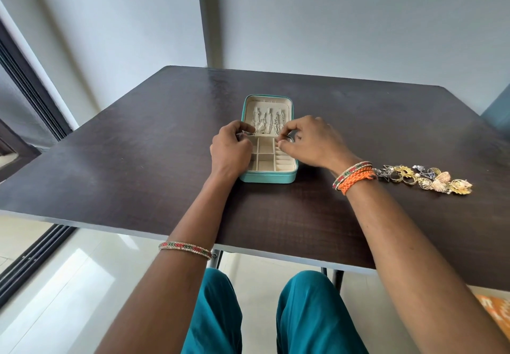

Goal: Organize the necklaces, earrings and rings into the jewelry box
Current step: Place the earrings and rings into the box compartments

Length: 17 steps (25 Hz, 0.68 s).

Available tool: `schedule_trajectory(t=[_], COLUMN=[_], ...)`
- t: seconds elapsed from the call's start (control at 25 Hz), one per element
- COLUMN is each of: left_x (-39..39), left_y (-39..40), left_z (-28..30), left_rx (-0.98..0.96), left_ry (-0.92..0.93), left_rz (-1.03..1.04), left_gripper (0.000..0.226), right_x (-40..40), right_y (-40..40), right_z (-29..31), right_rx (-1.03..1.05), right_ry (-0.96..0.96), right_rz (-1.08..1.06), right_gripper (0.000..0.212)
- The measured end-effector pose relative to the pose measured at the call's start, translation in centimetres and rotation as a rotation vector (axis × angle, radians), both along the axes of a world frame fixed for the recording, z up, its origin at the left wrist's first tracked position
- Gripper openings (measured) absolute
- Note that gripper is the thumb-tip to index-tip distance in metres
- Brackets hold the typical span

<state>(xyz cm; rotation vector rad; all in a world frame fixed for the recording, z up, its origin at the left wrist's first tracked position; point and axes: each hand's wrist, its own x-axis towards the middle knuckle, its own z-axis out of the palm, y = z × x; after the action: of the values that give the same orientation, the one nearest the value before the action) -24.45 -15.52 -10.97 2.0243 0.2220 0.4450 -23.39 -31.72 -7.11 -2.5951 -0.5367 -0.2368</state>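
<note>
head view: worn on head; faces forward and down; near over table [138, 160]; single view

open teal jewelry box [249, 177], necklaces [267, 121] in lid; earrings and rings [426, 178] heaped right

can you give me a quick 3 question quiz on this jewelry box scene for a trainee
1. True or false: the jewelry box lies open on the table.
2. On which side of the box does the loose pile of earrings and rings lie? A) the person's left B) the person's right C) behind the box
3. What hangs in the lid of the box?

Key:
1. True. The lid is folded back and the compartments show.
2. B. The pile lies beyond the right hand, apart from the box.
3. Necklaces, in three hanging strands. The left hand pinches something small and silvery at the lid's near edge.
</note>
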Motion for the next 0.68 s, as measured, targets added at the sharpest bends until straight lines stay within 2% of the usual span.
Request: schedule_trajectory(t=[0.2,0.32,0.48,0.6,0.68], left_x=[0.0,-0.4,-1.6,-2.4,-3.3], left_y=[0.0,-0.2,-0.5,-1.3,-3.4], left_z=[0.0,0.6,1.3,1.9,2.3], left_rx=[-0.006,0.044,0.310,0.610,0.803], left_ry=[-0.019,-0.143,-0.384,-0.584,-0.706], left_rz=[0.017,0.027,0.035,0.024,-0.056], left_gripper=[0.030,0.029,0.025,0.015,0.010], right_x=[0.2,-0.5,-2.2,-3.9,-4.9], right_y=[-0.2,-0.7,-3.0,-6.4,-9.7], right_z=[-0.1,0.5,0.8,0.3,-0.3], right_rx=[0.024,0.173,0.362,0.335,0.341], right_ry=[0.024,-0.019,-0.149,-0.231,-0.263], right_rz=[0.044,0.027,-0.111,-0.244,-0.335], right_gripper=[0.009,0.009,0.012,0.012,0.013])
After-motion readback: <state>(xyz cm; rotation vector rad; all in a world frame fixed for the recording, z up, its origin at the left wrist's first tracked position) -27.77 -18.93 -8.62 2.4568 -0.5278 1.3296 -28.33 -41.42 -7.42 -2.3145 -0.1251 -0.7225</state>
